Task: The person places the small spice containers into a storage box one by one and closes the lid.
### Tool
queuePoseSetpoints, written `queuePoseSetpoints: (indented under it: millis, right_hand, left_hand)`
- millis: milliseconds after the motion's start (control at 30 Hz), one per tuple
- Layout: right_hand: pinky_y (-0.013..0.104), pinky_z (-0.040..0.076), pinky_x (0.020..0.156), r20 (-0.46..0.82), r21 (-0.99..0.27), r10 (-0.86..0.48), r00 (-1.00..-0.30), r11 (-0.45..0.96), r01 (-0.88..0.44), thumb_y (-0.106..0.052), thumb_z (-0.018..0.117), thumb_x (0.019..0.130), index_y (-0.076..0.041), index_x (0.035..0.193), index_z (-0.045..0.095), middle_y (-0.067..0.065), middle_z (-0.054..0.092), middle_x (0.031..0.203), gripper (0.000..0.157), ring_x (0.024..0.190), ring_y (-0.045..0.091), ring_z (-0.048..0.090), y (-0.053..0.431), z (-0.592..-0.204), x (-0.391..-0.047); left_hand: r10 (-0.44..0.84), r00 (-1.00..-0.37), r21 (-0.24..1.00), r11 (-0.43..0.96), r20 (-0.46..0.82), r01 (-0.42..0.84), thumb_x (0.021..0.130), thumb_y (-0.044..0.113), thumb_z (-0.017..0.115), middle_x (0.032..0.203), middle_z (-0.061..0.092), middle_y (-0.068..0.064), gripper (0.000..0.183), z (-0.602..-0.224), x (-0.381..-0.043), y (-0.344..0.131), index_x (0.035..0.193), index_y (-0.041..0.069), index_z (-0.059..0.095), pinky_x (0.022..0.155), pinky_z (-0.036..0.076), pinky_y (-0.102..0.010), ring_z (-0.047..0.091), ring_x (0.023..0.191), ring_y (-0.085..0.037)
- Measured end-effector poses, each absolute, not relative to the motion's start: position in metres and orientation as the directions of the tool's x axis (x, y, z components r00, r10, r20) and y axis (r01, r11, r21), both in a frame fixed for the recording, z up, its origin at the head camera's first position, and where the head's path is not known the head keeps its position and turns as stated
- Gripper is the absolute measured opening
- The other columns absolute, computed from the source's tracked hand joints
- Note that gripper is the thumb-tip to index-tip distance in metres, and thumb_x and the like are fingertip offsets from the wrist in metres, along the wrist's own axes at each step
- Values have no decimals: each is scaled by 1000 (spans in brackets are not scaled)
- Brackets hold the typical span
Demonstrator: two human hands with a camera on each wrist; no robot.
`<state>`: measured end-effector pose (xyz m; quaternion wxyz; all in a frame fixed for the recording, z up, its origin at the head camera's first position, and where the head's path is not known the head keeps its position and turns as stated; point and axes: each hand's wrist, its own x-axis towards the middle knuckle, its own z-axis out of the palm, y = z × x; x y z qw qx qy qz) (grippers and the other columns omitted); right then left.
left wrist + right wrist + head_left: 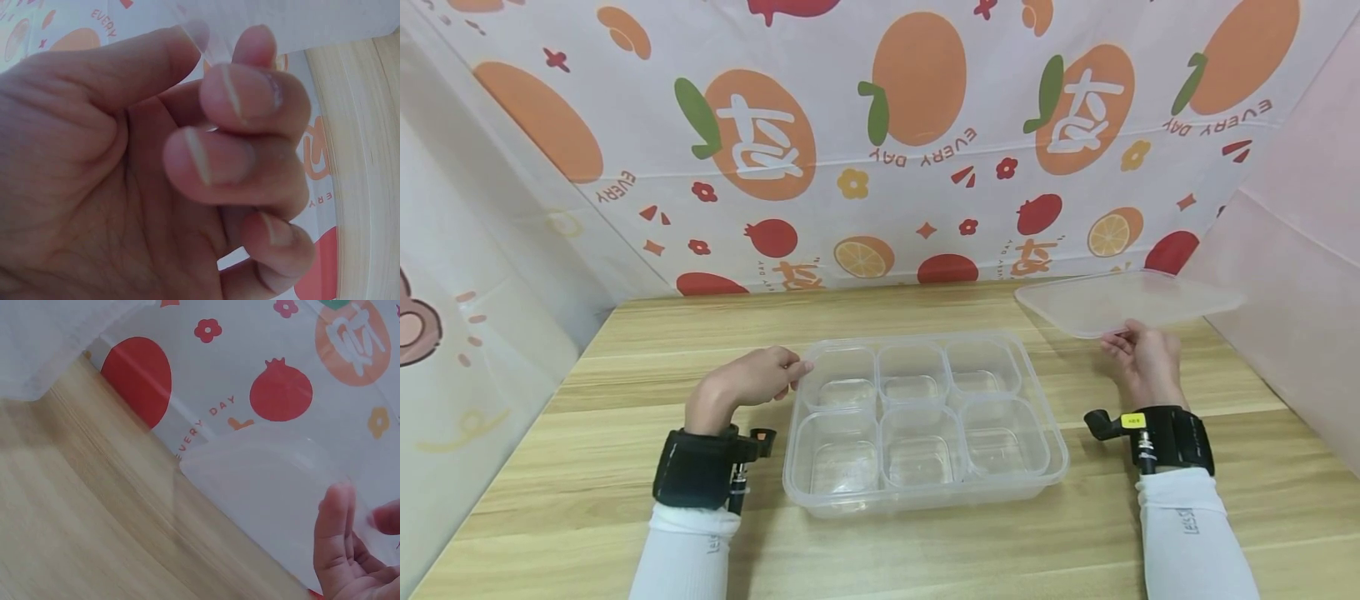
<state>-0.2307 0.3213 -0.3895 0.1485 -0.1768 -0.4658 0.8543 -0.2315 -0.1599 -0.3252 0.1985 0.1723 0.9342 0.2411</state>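
Note:
A clear plastic box (917,500) with several cups (921,450) set inside it in two rows sits on the wooden table. At its left rim, my left hand (752,379) pinches the edge between thumb and curled fingers; the left wrist view shows the thumb (144,65) against the translucent wall (250,25). To the right of the box, my right hand (1146,358) pinches the near edge of a flat translucent lid (1120,302) by thumb and fingers. The lid (262,475) is tilted and raised above the table near the back.
The wooden table (662,333) runs back to a hanging cloth (827,100) printed with fruit. Another cloth (1300,250) hangs along the right side, and a pale one (490,250) along the left. Each wrist wears a black strap (696,471) with a small camera.

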Motion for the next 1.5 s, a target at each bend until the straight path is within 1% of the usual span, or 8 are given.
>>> queuePoseSetpoints:
  millis: [333, 633, 767, 933, 1133, 1233, 1333, 1500]
  right_hand:
    - [24, 51, 51, 69, -884, 551, -831, -353, -307, -19, 65, 83, -1, 92, 45, 7, 56, 73, 28, 58, 18, 57, 359, -441, -268]
    - [27, 48, 41, 297, -838, 577, -761, -225, -498, -9, 63, 82, -1, 87, 43, 14, 62, 68, 22, 48, 23, 55, 371, -445, -282]
    - [27, 47, 39, 372, -832, 571, -732, -145, -536, -6, 61, 83, -2, 88, 43, 14, 61, 65, 18, 46, 24, 54, 361, -430, -272]
    - [23, 43, 34, 404, -819, 592, -697, -105, -564, 4, 52, 83, 0, 83, 43, 12, 57, 56, 9, 40, 20, 50, 321, -385, -243]
    - [19, 41, 33, 466, -803, 563, -683, -56, -594, 8, 48, 82, -2, 80, 43, 8, 58, 53, 11, 37, 17, 48, 301, -356, -225]
    - [18, 40, 33, 523, -808, 533, -666, 62, -585, 7, 51, 82, -3, 81, 46, 6, 58, 54, 11, 37, 16, 47, 302, -352, -222]
    - [16, 39, 35, 608, -792, 464, -645, 295, -534, 3, 53, 83, -5, 82, 49, 2, 56, 53, 9, 37, 15, 47, 303, -348, -219]
    - [14, 38, 37, 700, -670, 302, -647, 590, -450, -1, 58, 83, 0, 85, 49, 4, 54, 54, 9, 41, 14, 47, 302, -342, -214]
  left_hand:
    - [424, -861, 509, 827, -283, 240, 96, 26, 42, 64, 44, -4, 27, -326, -232, -159, 84, 6, 56, 55, 34, -32, 40, 58, -19]
    - [436, -855, 523, 816, -280, 245, 97, 25, 41, 61, 42, -2, 28, -326, -233, -159, 81, 6, 55, 53, 32, -31, 38, 54, -17]
    - [441, -852, 532, 811, -281, 244, 96, 25, 41, 60, 41, -2, 28, -327, -234, -159, 81, 6, 55, 53, 31, -31, 37, 53, -16]
    - [431, -855, 528, 817, -288, 234, 96, 24, 42, 60, 41, -2, 27, -328, -233, -159, 81, 6, 55, 53, 31, -31, 37, 53, -17]
    - [423, -860, 528, 818, -286, 227, 96, 24, 42, 63, 43, -4, 26, -328, -233, -160, 83, 6, 56, 54, 32, -31, 39, 56, -18]
    - [424, -861, 529, 817, -282, 229, 96, 24, 42, 64, 43, -4, 26, -328, -232, -160, 84, 6, 56, 54, 33, -31, 40, 57, -19]
    - [424, -861, 530, 816, -280, 230, 96, 23, 42, 65, 44, -4, 25, -328, -232, -161, 84, 6, 56, 55, 33, -31, 40, 58, -19]
    - [424, -861, 528, 817, -280, 231, 96, 24, 42, 65, 44, -4, 25, -328, -232, -160, 84, 6, 56, 55, 33, -32, 40, 58, -19]
